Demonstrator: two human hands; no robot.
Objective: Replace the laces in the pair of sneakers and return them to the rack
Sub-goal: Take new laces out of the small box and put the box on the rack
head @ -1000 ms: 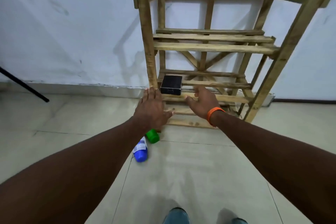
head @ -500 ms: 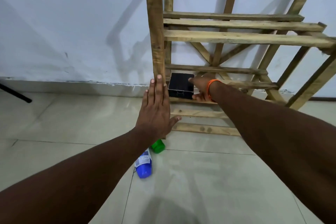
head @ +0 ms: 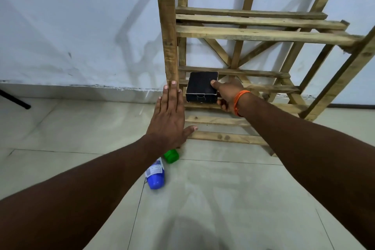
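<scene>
A small black box (head: 201, 87) sits on a low slat shelf of the wooden rack (head: 259, 33) against the white wall. My right hand (head: 226, 94), with an orange band at the wrist, grips the box's right side, thumb on its top. My left hand (head: 170, 116) is flat with straight fingers, its fingertips at the rack's front left post. No sneakers or laces are in view.
A blue bottle (head: 155, 174) with a green cap (head: 171, 156) lies on the tiled floor under my left forearm, near the rack's left foot. A black rod (head: 14, 99) slants in at the far left by the wall.
I have moved in closer to the rack. My right hand went from hovering in front of the shelf to gripping the black box. My left hand rose toward the post.
</scene>
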